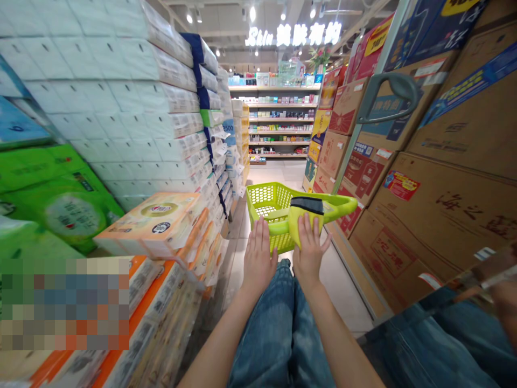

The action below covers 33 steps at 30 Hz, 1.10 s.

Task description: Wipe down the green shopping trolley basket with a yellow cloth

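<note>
A lime-green plastic shopping basket (269,202) stands on the aisle floor ahead of me, with a green handle bar and a black grip (307,205) at its near end. My left hand (258,257) lies flat on the basket's near rim, fingers stretched forward and holding nothing. My right hand (309,249) lies open on the green handle plate just below the black grip, fingers spread. Both forearms reach out over my blue jeans (278,334).
Stacked tissue packs (133,102) wall the left side, with orange packs (161,226) jutting into the aisle. Brown cardboard cartons (436,215) line the right. A grey trolley handle (390,97) sticks up at right. Product shelves (278,121) close the far end.
</note>
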### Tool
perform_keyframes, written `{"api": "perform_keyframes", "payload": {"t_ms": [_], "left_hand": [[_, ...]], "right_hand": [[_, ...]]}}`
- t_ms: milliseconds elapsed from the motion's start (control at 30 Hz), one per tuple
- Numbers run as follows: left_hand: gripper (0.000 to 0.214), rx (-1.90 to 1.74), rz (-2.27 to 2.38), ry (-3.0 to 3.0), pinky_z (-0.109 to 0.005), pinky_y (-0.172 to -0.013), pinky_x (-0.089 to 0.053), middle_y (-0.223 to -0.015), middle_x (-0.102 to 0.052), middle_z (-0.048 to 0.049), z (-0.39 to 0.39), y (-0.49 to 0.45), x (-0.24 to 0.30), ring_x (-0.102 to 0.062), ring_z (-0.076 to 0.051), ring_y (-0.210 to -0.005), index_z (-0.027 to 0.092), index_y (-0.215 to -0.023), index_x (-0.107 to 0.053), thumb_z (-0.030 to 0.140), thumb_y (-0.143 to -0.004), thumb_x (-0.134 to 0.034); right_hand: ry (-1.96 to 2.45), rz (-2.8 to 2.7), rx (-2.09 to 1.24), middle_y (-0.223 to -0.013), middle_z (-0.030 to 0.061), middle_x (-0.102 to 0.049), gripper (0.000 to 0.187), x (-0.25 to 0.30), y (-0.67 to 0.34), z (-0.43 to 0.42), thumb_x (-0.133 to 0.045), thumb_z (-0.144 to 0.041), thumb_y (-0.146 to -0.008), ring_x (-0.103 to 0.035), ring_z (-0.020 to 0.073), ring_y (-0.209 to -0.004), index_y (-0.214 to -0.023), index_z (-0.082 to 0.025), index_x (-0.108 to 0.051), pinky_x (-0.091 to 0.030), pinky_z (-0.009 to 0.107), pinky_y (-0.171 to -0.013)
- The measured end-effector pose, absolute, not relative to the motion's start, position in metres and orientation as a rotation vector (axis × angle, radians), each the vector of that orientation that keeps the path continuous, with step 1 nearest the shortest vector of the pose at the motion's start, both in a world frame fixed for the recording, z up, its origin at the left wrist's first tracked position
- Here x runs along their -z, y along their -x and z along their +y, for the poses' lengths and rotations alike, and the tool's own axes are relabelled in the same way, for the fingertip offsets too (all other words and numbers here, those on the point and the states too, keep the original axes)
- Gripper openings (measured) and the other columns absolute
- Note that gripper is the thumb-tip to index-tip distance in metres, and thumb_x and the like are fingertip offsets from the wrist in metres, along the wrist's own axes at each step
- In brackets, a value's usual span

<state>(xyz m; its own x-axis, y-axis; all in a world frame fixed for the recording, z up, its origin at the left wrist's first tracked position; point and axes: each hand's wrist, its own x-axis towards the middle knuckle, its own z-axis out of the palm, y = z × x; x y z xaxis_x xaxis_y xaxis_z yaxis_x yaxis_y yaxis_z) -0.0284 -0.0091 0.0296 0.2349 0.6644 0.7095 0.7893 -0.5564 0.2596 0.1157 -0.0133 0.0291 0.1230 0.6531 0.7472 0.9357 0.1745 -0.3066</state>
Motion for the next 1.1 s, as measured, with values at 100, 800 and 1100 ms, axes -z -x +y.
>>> {"api": "perform_keyframes", "payload": {"t_ms": [100, 800, 1100], "left_hand": [[0.078, 1.244, -1.381, 2.363, -0.054, -0.118, -0.028, -0.162, -0.017, -0.0173, -0.009, 0.030, -0.028, -0.013, -0.029, -0.151, 0.013, -0.155, -0.001, 0.016, -0.090, -0.043], [0.078, 1.245, -1.431, 2.365, -0.052, -0.119, -0.027, -0.162, -0.017, -0.0166, -0.009, 0.029, -0.028, -0.012, -0.027, -0.151, 0.013, -0.155, -0.001, 0.014, -0.089, -0.042], [0.076, 1.247, -1.416, 2.342, -0.052, -0.119, -0.026, -0.162, -0.017, -0.0188, -0.010, 0.024, -0.029, -0.011, -0.028, -0.151, 0.011, -0.155, -0.001, 0.024, -0.093, -0.044]], "right_hand": [[1.448, -1.810, 0.414, -0.155, 0.0076, -0.039, 0.073, -0.026, -0.090, -0.022, -0.036, -0.010, -0.087, -0.021, 0.0248, -0.149, -0.156, -0.023, -0.016, -0.003, 0.058, -0.119], [1.366, -1.904, 0.410, -0.153, 0.0068, -0.043, 0.072, -0.026, -0.087, -0.027, -0.036, -0.010, -0.086, -0.025, 0.0222, -0.148, -0.155, -0.023, -0.020, -0.002, 0.055, -0.120], [1.614, -1.565, 0.458, -0.156, 0.0066, -0.037, 0.078, -0.035, -0.138, -0.011, -0.035, -0.008, -0.081, -0.024, 0.0237, -0.148, -0.155, -0.023, -0.018, -0.004, 0.059, -0.118]]}}
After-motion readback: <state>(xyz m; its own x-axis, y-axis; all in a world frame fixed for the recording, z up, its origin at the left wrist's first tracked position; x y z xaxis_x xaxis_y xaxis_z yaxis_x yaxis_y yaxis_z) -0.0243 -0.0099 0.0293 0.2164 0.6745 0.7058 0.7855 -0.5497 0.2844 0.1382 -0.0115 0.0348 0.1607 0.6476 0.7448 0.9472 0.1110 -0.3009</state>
